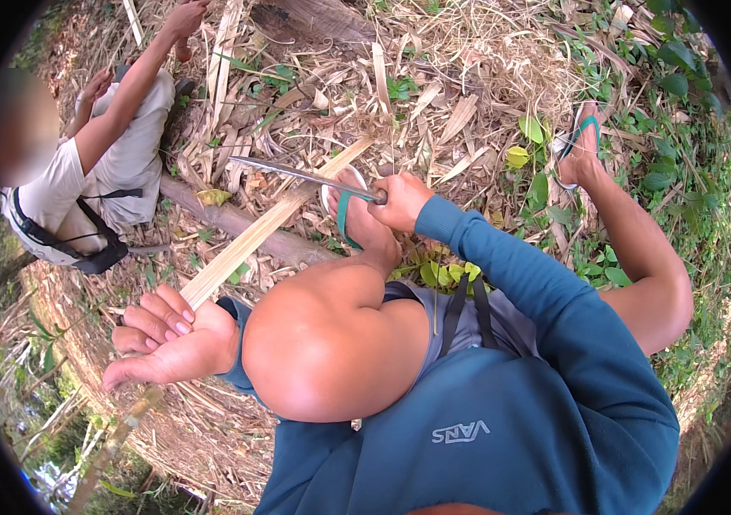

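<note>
My left hand (178,336), at the left beside my bent knee, has its fingers curled on the near end of a long, flat, pale wooden strip (250,243). The thumb sticks out away from the strip. From there the strip slants up and right across a log, its far end near the litter-covered ground. My right hand (401,202) is closed round the short handle of a long knife (284,170). Its narrow grey blade points left and crosses the strip near the far end; whether the two touch I cannot tell.
A thin log (237,221) lies beyond my knee. My sandalled foot (367,225) is close below the blade. At the upper left another person (117,163) sits with an arm stretched out. Dry shavings (468,51) cover the ground, with green plants (670,154) at the right.
</note>
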Motion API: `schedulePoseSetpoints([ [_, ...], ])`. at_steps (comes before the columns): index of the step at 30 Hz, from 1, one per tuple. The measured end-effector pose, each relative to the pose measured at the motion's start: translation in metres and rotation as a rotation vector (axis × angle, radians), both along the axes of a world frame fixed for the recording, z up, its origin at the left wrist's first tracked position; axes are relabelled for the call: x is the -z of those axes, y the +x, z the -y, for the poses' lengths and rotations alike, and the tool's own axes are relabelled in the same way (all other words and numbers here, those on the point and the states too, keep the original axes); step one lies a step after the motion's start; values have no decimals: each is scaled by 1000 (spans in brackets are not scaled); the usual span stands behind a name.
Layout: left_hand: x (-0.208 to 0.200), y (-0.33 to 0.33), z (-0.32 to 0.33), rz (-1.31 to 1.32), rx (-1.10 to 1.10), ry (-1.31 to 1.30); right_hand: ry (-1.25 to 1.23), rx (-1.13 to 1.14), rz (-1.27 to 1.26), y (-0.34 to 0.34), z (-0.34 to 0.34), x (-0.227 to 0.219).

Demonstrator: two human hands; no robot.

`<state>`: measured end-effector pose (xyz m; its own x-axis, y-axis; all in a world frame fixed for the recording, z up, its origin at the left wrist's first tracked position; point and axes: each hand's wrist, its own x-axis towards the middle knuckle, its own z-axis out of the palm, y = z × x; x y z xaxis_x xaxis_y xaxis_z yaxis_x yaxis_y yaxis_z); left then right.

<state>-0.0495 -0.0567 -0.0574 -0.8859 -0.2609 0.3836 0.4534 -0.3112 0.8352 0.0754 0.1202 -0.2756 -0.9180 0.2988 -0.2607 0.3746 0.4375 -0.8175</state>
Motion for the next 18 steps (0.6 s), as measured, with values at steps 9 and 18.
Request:
schedulePoseSetpoints([
  [9, -3, 2, 0, 18, -73, -13, 24, -80, -3, -1, 7, -5],
  [18, 3, 2, 6, 23, -69, -38, -75, -66, 89, 9, 13, -24],
])
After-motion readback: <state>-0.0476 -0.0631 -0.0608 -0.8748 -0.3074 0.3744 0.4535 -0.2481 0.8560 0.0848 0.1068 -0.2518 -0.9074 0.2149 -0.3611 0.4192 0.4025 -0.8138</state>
